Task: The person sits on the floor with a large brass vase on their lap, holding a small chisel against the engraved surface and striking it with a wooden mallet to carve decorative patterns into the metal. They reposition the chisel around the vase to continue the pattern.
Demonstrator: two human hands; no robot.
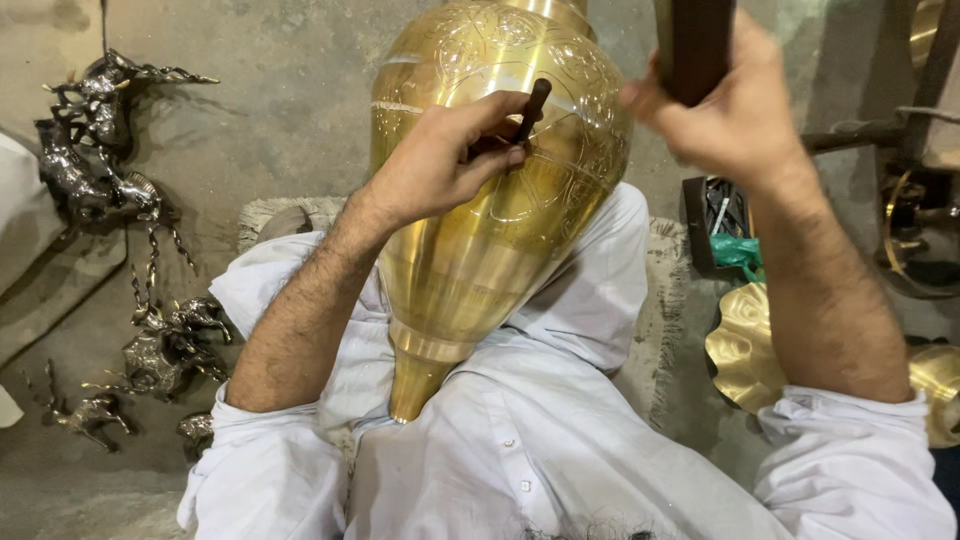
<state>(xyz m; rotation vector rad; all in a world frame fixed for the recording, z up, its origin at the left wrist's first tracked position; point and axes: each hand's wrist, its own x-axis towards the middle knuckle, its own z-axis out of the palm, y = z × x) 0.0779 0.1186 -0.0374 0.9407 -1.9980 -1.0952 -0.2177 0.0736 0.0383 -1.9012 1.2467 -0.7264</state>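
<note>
White-clad lap cradling engraved brass vase (480, 230), narrow end down, steadied for chiselling. Left hand (440, 160) pinching dark chisel (532, 108) against its belly; right hand (730, 110) clenched around raised dark mallet (693, 45).

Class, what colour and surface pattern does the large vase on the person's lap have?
The vase is shiny gold-coloured brass with engraved floral scrollwork, shown best in the head view.
</note>
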